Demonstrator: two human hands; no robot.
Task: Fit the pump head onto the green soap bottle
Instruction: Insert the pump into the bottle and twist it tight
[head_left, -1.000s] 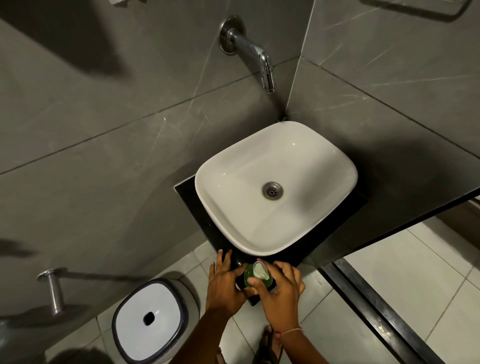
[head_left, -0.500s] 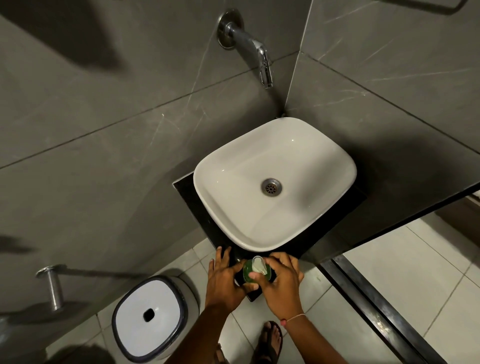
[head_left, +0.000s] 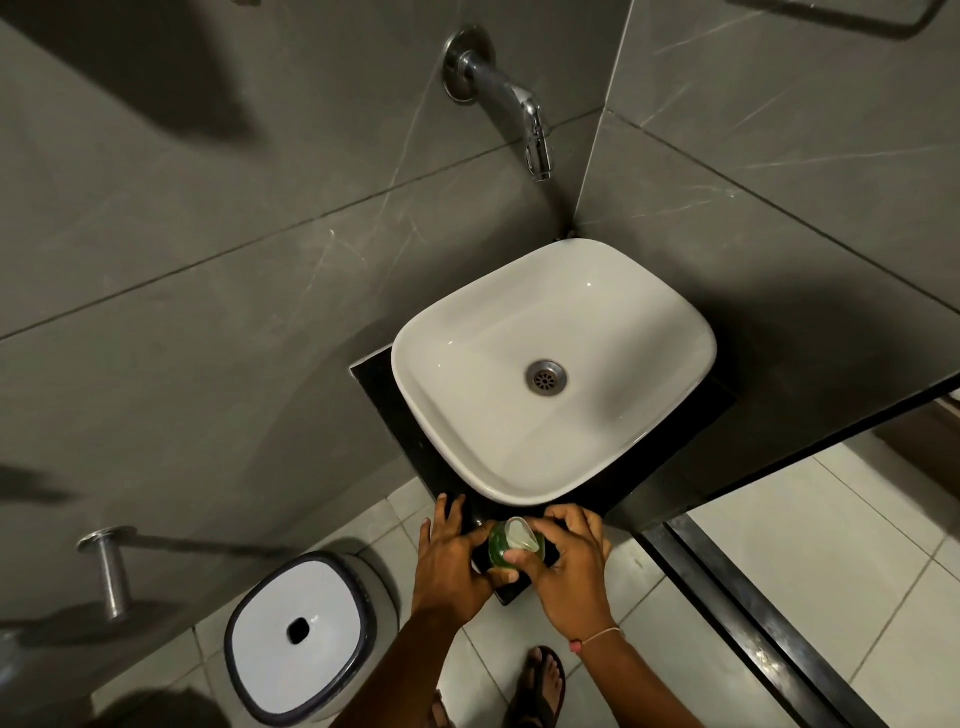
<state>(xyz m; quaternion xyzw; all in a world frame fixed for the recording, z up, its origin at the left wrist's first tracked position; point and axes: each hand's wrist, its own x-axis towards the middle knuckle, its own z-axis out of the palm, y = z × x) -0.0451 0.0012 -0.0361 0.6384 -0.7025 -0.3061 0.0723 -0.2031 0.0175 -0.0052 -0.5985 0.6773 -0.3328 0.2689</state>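
Note:
The green soap bottle (head_left: 500, 550) stands on the front corner of the black counter (head_left: 375, 378), just before the basin. A pale translucent pump head (head_left: 521, 535) sits on top of it, nozzle pointing toward the basin. My left hand (head_left: 452, 561) wraps the bottle's left side, thumb under it and fingers spread on the counter. My right hand (head_left: 569, 564) curls round the pump head from the right, thumb and fingers pinching its collar. Most of the bottle's body is hidden by both hands.
A white basin (head_left: 553, 369) fills the counter, with a chrome wall tap (head_left: 511, 101) above it. On the floor to the left stands a white pedal bin (head_left: 298, 636). A metal wall fitting (head_left: 106, 564) juts out at the left. A sandalled foot (head_left: 543, 686) is below.
Both hands have stayed on the bottle and pump head. My right hand's grip has shifted slightly round the pump collar. The view has tilted a little.

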